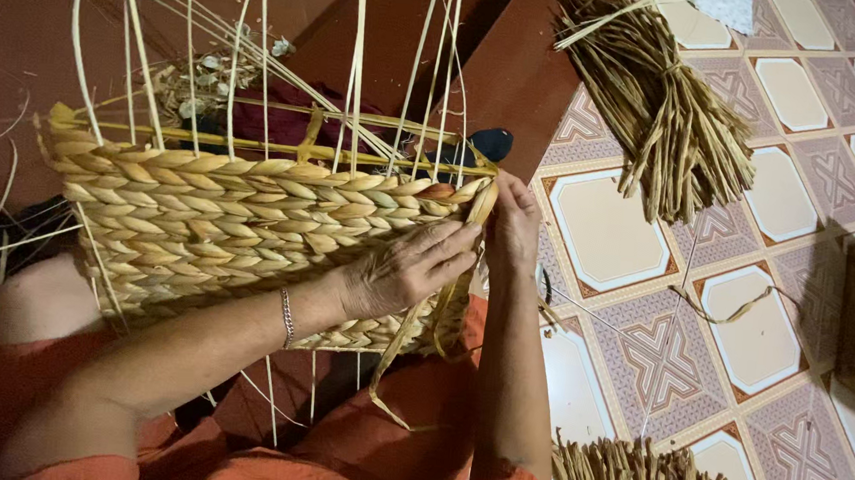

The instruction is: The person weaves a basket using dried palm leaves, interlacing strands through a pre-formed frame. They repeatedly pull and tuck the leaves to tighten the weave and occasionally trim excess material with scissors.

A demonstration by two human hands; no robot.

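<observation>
We've got the half-woven basket (248, 227) lying across our lap, uprights sticking out past the fingers. Our left hand (400, 268) lies flat and open on the braided wall, fingers spread toward the corner. Right beside it our right hand (514, 221) is pinched shut on the weaving strand (411, 339) at the basket's edge. Past the right hand, a bundle of dried fibre (663, 106) lies on the patterned tile floor (783, 325)

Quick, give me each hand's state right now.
Left hand: fingers spread flat on the woven basket, pressing its side.
Right hand: closed on a straw strand at the basket's corner.
</observation>
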